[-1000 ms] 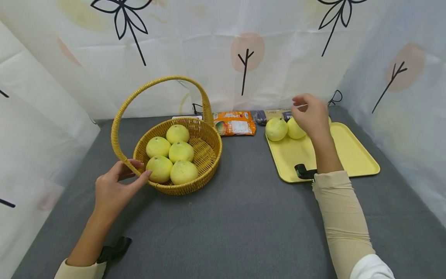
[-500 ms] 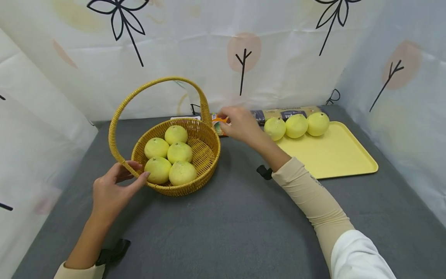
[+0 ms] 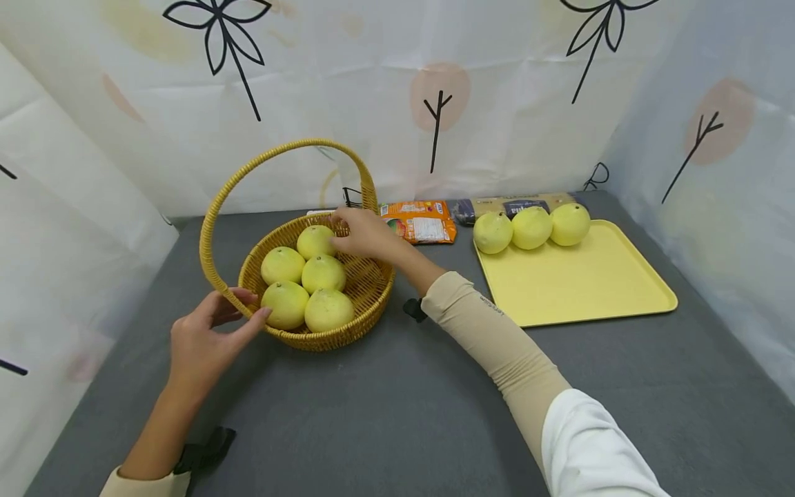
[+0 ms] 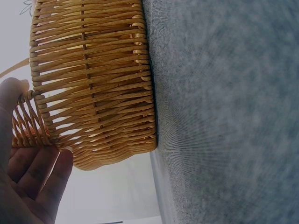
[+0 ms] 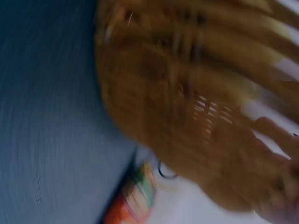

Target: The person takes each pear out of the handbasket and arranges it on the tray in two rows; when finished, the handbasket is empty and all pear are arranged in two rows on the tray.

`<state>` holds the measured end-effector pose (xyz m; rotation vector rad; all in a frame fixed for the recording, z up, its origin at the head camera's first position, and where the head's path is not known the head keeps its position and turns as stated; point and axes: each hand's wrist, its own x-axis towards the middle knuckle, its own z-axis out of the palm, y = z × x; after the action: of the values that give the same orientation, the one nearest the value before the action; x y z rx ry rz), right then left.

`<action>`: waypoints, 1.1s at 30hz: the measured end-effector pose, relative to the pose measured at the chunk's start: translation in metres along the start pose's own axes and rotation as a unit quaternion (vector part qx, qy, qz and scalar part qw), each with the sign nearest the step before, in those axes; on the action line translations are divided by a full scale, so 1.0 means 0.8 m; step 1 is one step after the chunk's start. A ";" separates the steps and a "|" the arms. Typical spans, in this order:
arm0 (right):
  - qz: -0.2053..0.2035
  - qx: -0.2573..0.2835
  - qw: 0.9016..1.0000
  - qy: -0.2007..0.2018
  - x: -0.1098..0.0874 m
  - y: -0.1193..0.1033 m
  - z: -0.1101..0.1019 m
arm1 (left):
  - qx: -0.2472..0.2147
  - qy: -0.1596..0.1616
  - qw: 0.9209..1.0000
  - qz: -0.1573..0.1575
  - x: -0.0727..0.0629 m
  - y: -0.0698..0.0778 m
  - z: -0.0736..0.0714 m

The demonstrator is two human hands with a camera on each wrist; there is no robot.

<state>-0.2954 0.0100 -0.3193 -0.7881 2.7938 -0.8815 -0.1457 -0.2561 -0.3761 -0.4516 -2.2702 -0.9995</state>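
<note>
left hand on the basket handle, right hand over the fruit

the left hand grips the basket at its rim on the left, where the handle meets it, thumb and fingers lying on either side of the handle's foot; the right hand hangs over the back right of the basket, its fingers parted from the thumb and pointing at the rearmost fruit; whether they touch it i cannot tell, and the right wrist view is blurred; that fruit sits with four more in the basket, all round and yellow-green, crowded to the left, the weave of the basket floor showing on the right; the basket stands upright on the grey cloth, its handle arching over it.

farther out, to the right, a pale yellow tray lies flat on the cloth; three like fruits stand in a row along its far edge, the left one, the middle one and the right one; behind them lies a long brown and dark package; an orange packet lies between that and the basket; a white printed curtain hangs behind everything.
</note>
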 end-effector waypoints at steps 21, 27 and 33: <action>0.070 0.173 0.982 -0.003 0.022 0.013 0.048 | 0.002 -0.001 1.000 -0.008 -0.003 0.004 0.002; 0.061 0.163 0.985 0.018 0.024 0.013 0.046 | 0.004 0.004 1.000 -0.003 -0.003 0.002 0.002; 0.071 0.155 0.984 0.049 0.023 0.012 0.043 | 0.005 0.006 1.000 0.001 0.000 0.002 0.001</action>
<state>-0.3066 -0.0100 -0.3522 -0.5054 2.6540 -1.3155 -0.1453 -0.2543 -0.3757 -0.4425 -2.2628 -0.9877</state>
